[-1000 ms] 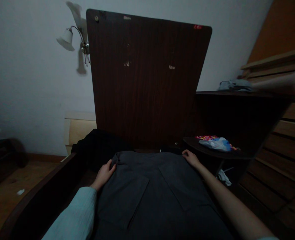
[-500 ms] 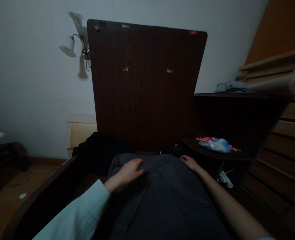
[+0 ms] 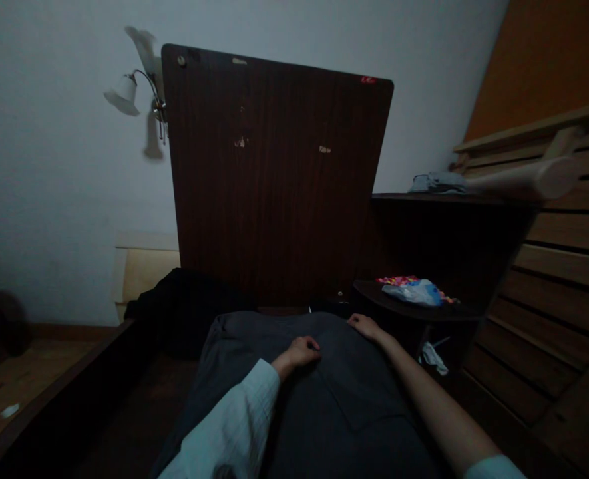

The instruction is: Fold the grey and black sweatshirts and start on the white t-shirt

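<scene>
A dark grey garment with stitched seams lies spread out in front of me on a dark wooden surface. My left hand is over its upper middle, with the fingers curled in toward the thumb. What those fingers hold, if anything, I cannot make out. At the garment's far right edge, my right hand has its fingers bent closed on the cloth. The pale sleeve of my left arm covers part of the fabric.
Behind the garment stands a tall dark wooden board. Black cloth is heaped at the left. On the right, a low shelf holds a plastic bag, and wooden slats lean beyond. A wall lamp hangs left of the board.
My left hand has moved right across the garment, and its fingers have curled from a more open shape. My right hand stays at the far right edge. The view has turned slightly right.
</scene>
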Action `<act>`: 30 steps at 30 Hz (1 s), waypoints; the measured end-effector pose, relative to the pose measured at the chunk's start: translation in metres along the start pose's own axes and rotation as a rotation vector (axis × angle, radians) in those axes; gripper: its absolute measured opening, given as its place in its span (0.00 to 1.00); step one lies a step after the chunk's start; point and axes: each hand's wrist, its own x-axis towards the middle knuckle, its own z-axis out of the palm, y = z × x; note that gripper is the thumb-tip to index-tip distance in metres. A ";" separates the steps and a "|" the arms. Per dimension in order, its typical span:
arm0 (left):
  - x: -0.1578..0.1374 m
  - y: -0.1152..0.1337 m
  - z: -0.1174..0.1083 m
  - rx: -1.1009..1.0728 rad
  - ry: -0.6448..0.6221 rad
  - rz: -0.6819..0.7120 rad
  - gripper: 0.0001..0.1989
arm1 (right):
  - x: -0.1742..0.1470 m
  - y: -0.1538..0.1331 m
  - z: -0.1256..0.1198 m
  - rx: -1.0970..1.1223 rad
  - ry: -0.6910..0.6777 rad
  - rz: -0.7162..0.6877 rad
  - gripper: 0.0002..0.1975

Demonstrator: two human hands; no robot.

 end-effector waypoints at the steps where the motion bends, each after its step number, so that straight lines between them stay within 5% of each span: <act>1: 0.000 -0.002 0.000 -0.032 -0.014 -0.006 0.06 | 0.001 0.000 0.000 0.004 -0.007 0.011 0.11; 11: -0.017 0.014 -0.022 -0.554 -0.057 0.120 0.08 | 0.010 -0.010 -0.004 -0.017 -0.076 0.076 0.25; 21: -0.025 -0.036 -0.006 -0.654 0.106 0.137 0.02 | 0.003 -0.018 0.017 -0.048 0.038 0.173 0.29; 25: -0.032 -0.033 -0.010 -0.660 0.058 0.186 0.03 | 0.008 -0.014 0.017 -0.009 0.046 0.184 0.26; 30: -0.035 -0.032 -0.013 -0.874 -0.026 0.079 0.05 | 0.011 -0.004 0.010 0.109 0.030 0.158 0.13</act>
